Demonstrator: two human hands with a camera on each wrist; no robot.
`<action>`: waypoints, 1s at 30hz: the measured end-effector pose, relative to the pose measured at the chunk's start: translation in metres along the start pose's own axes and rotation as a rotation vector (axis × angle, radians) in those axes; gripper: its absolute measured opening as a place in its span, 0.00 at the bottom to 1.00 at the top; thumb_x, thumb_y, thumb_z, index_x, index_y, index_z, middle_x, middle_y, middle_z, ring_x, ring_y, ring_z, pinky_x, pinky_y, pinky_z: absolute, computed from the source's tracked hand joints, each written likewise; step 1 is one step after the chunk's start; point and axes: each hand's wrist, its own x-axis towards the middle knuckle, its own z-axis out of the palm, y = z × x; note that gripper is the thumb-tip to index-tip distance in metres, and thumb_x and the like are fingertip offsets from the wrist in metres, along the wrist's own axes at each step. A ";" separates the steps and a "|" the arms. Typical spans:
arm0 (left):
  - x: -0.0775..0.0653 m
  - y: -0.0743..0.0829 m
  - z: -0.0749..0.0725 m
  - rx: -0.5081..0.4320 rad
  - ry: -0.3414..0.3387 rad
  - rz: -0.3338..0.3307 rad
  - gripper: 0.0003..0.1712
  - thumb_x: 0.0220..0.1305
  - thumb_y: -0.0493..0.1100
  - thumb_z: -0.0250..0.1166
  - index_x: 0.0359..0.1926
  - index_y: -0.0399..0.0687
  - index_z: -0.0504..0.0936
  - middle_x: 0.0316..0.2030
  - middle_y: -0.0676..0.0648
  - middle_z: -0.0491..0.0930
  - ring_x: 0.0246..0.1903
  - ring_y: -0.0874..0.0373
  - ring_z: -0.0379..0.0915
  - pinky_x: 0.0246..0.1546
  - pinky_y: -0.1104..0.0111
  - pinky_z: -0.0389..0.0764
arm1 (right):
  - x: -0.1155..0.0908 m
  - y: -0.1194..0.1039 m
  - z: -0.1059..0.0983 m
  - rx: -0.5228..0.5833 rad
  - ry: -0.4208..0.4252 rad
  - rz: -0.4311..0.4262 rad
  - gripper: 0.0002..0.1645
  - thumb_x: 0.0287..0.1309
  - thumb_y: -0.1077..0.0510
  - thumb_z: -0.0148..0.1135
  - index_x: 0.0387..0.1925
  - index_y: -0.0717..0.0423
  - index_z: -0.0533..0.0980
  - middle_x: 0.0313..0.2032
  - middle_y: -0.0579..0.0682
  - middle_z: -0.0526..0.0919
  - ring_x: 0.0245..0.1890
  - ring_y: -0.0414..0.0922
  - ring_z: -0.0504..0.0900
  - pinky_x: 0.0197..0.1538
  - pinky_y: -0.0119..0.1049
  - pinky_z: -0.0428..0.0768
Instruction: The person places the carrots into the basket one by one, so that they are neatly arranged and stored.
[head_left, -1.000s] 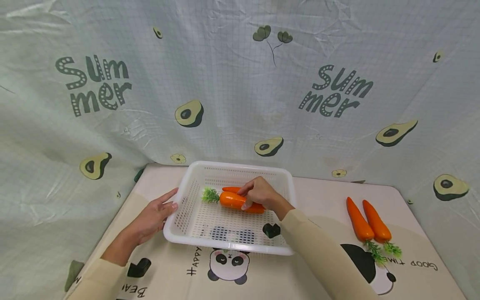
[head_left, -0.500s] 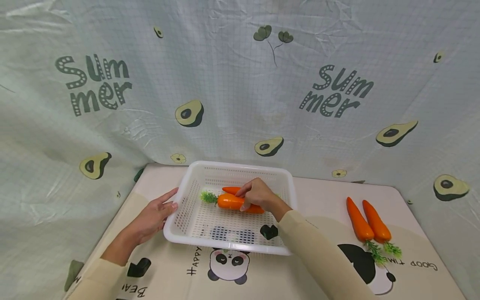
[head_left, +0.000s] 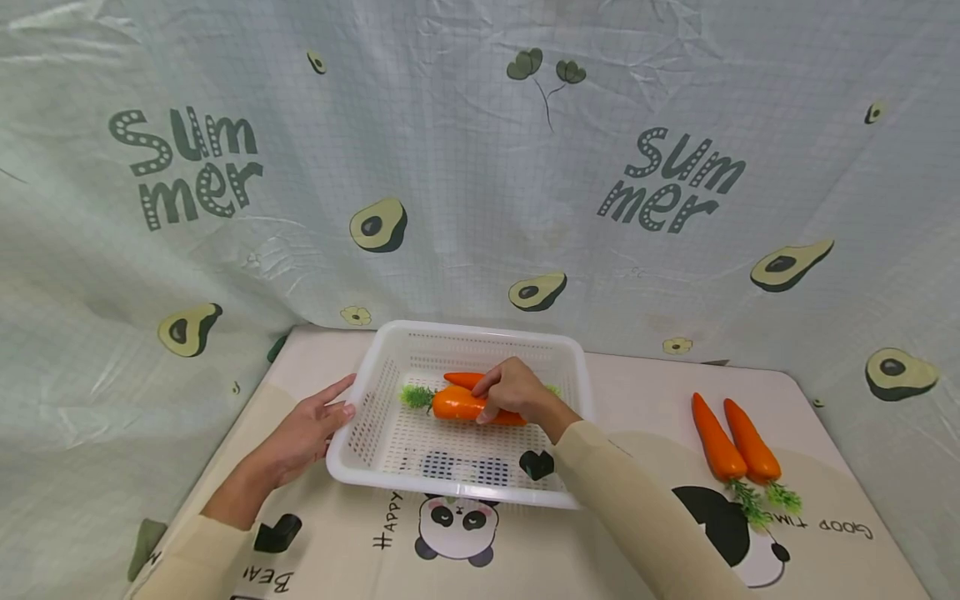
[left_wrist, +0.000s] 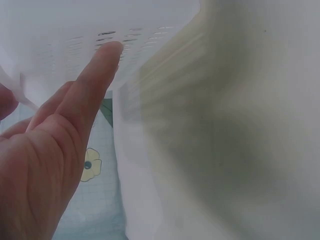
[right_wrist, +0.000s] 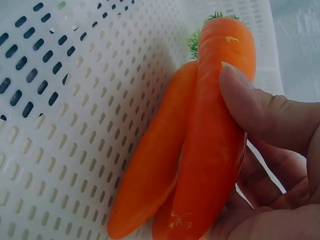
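A white perforated plastic basket (head_left: 465,493) stands on the table. My left hand (head_left: 306,437) is at its left side, the thumb on the rim and the fingers (left_wrist: 95,75) along the outside wall. Inside the basket, my right hand (head_left: 519,390) pinches an orange carrot (head_left: 456,403) between thumb and fingers. Its green leafy top (head_left: 417,397) points left. Another carrot (right_wrist: 155,155) lies against it in the right wrist view. Behind it, a further carrot (head_left: 461,379) has its tip to the left, and its middle is hidden by the hand.
Two more carrots, a left one (head_left: 718,442) and a right one (head_left: 753,443), lie on the table to the right, leaves toward me. A panda-printed cloth (head_left: 315,533) covers the table. An avocado-patterned curtain (head_left: 465,167) hangs behind and at both sides.
My right hand and the carrot it holds have shifted slightly left inside the basket. The left hand stays at the rim. The two carrots on the table have not moved.
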 end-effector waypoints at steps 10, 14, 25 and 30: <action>0.000 0.000 0.000 0.003 -0.004 -0.001 0.41 0.83 0.46 0.52 0.85 0.53 0.40 0.78 0.30 0.59 0.65 0.36 0.75 0.54 0.50 0.86 | 0.001 0.001 0.003 -0.040 0.026 0.022 0.15 0.40 0.72 0.81 0.33 0.56 0.90 0.46 0.54 0.87 0.40 0.49 0.83 0.47 0.38 0.88; 0.001 0.000 0.000 0.007 -0.005 0.003 0.41 0.83 0.46 0.52 0.85 0.53 0.40 0.78 0.30 0.59 0.65 0.37 0.76 0.54 0.50 0.86 | 0.002 0.002 0.003 -0.041 0.031 0.028 0.15 0.40 0.72 0.81 0.33 0.56 0.90 0.45 0.54 0.87 0.40 0.50 0.84 0.46 0.38 0.88; 0.001 -0.001 0.000 0.013 -0.003 0.006 0.42 0.83 0.46 0.52 0.85 0.53 0.40 0.78 0.30 0.60 0.65 0.37 0.76 0.54 0.49 0.86 | 0.003 0.004 0.003 -0.044 0.032 0.020 0.15 0.39 0.72 0.82 0.33 0.56 0.90 0.44 0.54 0.87 0.39 0.50 0.84 0.46 0.39 0.89; 0.000 0.000 0.000 0.013 -0.001 0.006 0.41 0.83 0.45 0.52 0.85 0.53 0.40 0.78 0.30 0.60 0.65 0.37 0.76 0.55 0.49 0.86 | 0.002 0.004 0.003 -0.045 0.031 0.019 0.15 0.40 0.72 0.82 0.33 0.57 0.90 0.44 0.54 0.87 0.40 0.50 0.84 0.47 0.39 0.89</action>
